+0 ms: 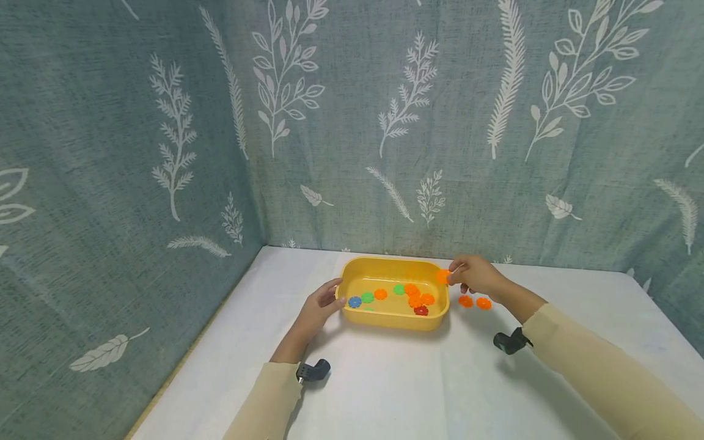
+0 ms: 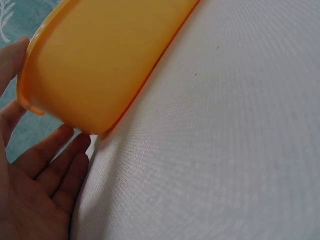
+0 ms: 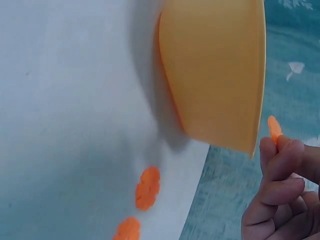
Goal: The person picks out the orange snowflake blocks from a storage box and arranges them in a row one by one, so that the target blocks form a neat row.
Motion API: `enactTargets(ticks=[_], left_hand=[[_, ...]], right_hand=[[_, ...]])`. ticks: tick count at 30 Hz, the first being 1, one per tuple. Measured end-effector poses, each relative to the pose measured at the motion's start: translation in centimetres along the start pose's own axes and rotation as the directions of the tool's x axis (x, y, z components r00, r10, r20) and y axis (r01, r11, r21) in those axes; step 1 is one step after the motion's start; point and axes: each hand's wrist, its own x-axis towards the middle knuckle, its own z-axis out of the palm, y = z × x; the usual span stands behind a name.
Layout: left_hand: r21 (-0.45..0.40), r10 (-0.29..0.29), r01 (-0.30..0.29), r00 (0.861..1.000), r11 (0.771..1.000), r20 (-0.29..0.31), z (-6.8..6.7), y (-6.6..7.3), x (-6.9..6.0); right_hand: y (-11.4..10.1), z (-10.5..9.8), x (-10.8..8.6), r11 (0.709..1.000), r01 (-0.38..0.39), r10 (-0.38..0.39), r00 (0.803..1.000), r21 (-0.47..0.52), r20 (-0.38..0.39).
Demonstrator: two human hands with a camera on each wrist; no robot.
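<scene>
A yellow tray (image 1: 393, 321) holds several small toothed discs: orange, green, blue (image 1: 354, 302) and red (image 1: 421, 311). My left hand (image 1: 321, 309) grips its left end, the thumb at the rim; in the left wrist view fingers of the left hand (image 2: 40, 185) touch the tray's outer wall (image 2: 110, 65). Thumb and fingertips of my right hand (image 1: 477, 276) pinch an orange disc (image 1: 443, 276) at the tray's right rim. From the right wrist, that disc (image 3: 274, 129) shows between the right hand's (image 3: 285, 195) fingertips, beside the tray (image 3: 215, 70).
Two orange discs (image 1: 465, 300) (image 1: 484, 303) lie on the white cloth (image 1: 385, 385) just right of the tray. Behind the table hangs a green curtain (image 1: 341, 122) with white leaf prints; another stretch of it borders the left side.
</scene>
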Motion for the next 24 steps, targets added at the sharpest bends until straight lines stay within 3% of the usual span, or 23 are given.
enactTargets(ticks=[11, 24], left_hand=[[0.015, -0.028, 0.028, 1.000, 0.999, -0.009, 0.1, 0.1, 0.0], [0.023, -0.028, 0.028, 1.000, 0.999, -0.010, 0.1, 0.1, 0.0]], right_hand=[[2.2, -1.1, -1.5, 0.995, -0.094, 0.096, 0.993, 0.035, -0.067], [5.6, -2.5, -3.3, 0.988, -0.109, 0.122, 0.985, 0.112, -0.118]])
